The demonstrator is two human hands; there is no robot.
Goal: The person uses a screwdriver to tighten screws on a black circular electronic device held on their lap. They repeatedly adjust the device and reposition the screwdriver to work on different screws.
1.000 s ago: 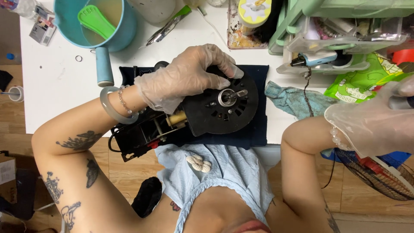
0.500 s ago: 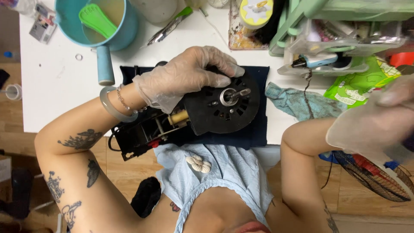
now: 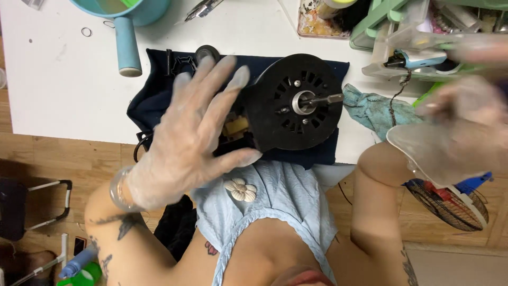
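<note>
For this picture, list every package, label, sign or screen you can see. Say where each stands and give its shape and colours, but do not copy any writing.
Green packet: a thin bright-green sliver, right of the table under the clear tray, mostly hidden behind the blurred right hand.
Clear plastic tray: top right, in the pale-green basket, box-shaped, see-through.
Signs, screens: none visible.
The left hand, gloved and spread open, hangs above the black motor disc.

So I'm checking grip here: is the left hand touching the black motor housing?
Cannot tell. In the head view the open left hand overlaps the black motor housing, fingers spread, but no contact or gap shows plainly.
</note>
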